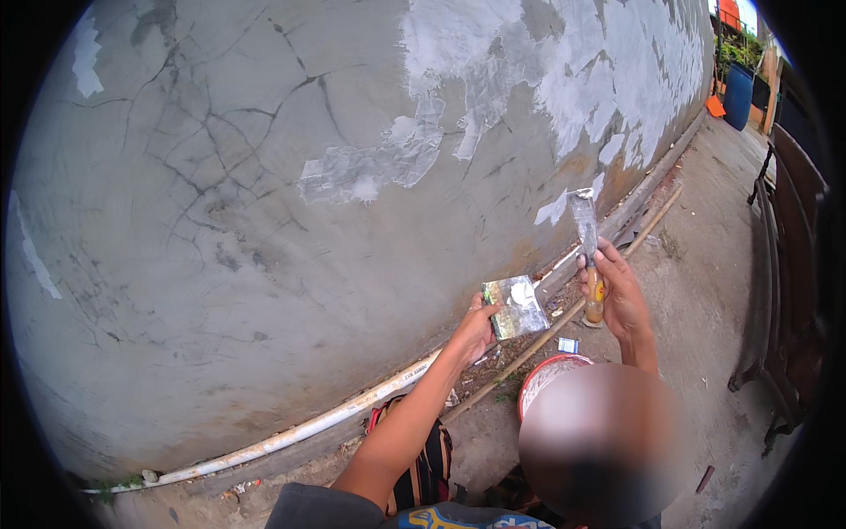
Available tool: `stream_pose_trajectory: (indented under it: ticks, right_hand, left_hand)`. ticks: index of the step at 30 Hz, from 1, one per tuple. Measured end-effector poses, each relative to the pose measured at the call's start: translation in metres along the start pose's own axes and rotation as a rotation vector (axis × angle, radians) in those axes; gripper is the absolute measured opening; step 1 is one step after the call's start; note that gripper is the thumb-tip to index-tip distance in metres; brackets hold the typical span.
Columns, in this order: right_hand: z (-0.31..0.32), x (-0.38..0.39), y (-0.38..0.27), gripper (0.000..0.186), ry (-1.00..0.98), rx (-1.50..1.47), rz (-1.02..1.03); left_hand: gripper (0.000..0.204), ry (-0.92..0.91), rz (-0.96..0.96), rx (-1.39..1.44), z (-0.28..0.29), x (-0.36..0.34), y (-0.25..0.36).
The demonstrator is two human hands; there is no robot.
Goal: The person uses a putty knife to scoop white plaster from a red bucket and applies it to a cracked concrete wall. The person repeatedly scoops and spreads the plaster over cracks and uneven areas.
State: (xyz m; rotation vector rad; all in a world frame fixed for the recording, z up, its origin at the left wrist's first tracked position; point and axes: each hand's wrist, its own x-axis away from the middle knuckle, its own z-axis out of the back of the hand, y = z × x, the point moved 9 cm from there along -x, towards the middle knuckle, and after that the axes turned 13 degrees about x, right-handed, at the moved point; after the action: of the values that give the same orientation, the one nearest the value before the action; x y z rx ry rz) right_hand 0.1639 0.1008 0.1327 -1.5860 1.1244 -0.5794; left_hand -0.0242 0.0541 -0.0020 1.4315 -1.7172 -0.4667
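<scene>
My left hand (477,328) grips the near left edge of a flat, square putty plate (508,323). A lump of white putty lies on its upper part, and the rest is stained. In my right hand (622,298) a putty knife (583,220) stands upright, its wooden handle in my fingers and its smeared metal blade pointing up. The two tools are apart. Before both hands rises a cracked grey wall (264,291) with patches of white putty (608,79). A red-rimmed bucket (529,388) with whitish stuff inside stands below my hands, partly hidden by a blurred patch.
Along the wall's foot runs a white pipe (300,432), with a long wooden pole (520,357) on the ground beside it. A small blue-and-white packet (568,345) lies near the bucket. At right stands a dark bench (789,282); a blue barrel (738,95) is farther off.
</scene>
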Motion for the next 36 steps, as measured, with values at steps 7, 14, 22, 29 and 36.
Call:
stream_pose_trajectory:
  ticks: [7, 14, 22, 29, 36]
  right_hand:
    - [-0.044, -0.044, -0.024, 0.041, -0.051, -0.127, 0.162]
    - [-0.068, -0.063, 0.025, 0.042, 0.005, -0.148, 0.235]
    - [-0.121, -0.063, 0.029, 0.04, 0.015, 0.093, 0.379]
    - [-0.151, -0.056, 0.008, 0.038, 0.027, 0.374, 0.393]
    - [-0.174, -0.068, -0.014, 0.036, 0.286, 0.733, 0.61]
  left_hand:
    - [0.04, 0.063, -0.181, 0.028, 0.012, 0.11, 0.048]
    - [0.031, 0.22, -0.308, -0.014, 0.053, 0.155, 0.084]
    - [0.035, 0.313, -0.516, 0.147, 0.076, 0.151, 0.1]
    - [0.038, 0.251, -0.473, 0.131, 0.099, 0.15, 0.074]
    - [0.035, 0.185, -0.304, 0.315, 0.121, 0.145, 0.064]
